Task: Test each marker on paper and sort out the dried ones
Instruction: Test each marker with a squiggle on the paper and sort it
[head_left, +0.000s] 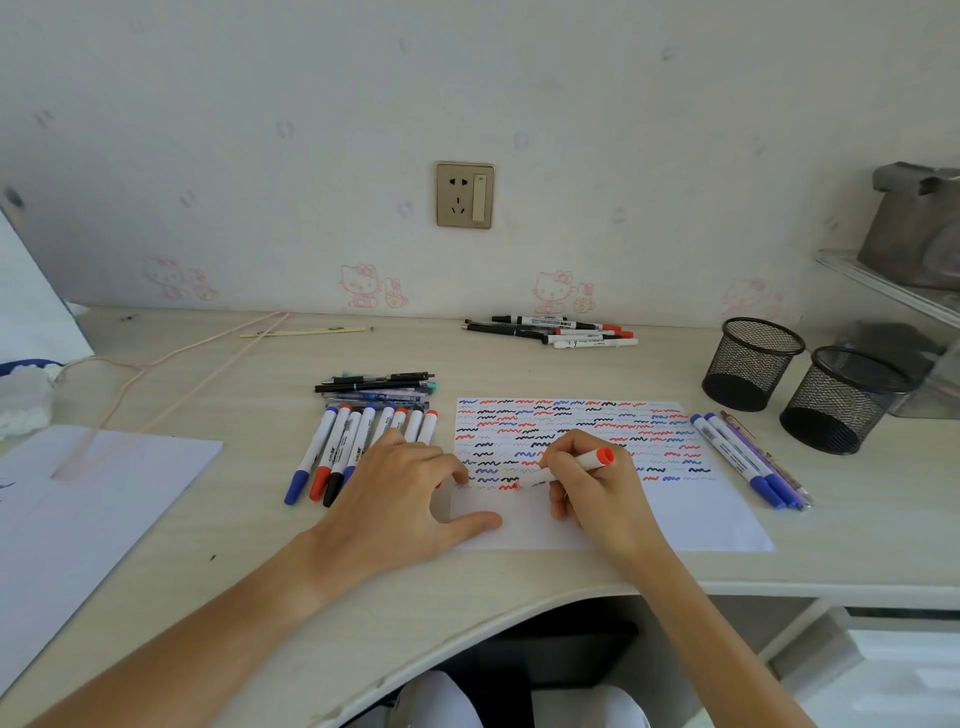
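My right hand (597, 493) grips a white marker with a red end (592, 461), its tip touching the test paper (701, 514) beside a fresh red squiggle. Rows of red, blue and black squiggles fill the sheet's upper part. My left hand (405, 499) rests on the paper's left edge, thumb pressing the sheet; something small and red shows under its fingers. A row of capped markers (337, 447) lies left of the paper, partly hidden by my left hand. A few blue markers and pens (748, 460) lie right of the paper.
More pens (376, 387) lie above the marker row, another group of markers (556, 331) near the wall. Two black mesh cups (753, 364) (839, 400) stand at the right. A second paper sheet (104, 483) lies at the left, with a pink cord (171, 364) across the desk.
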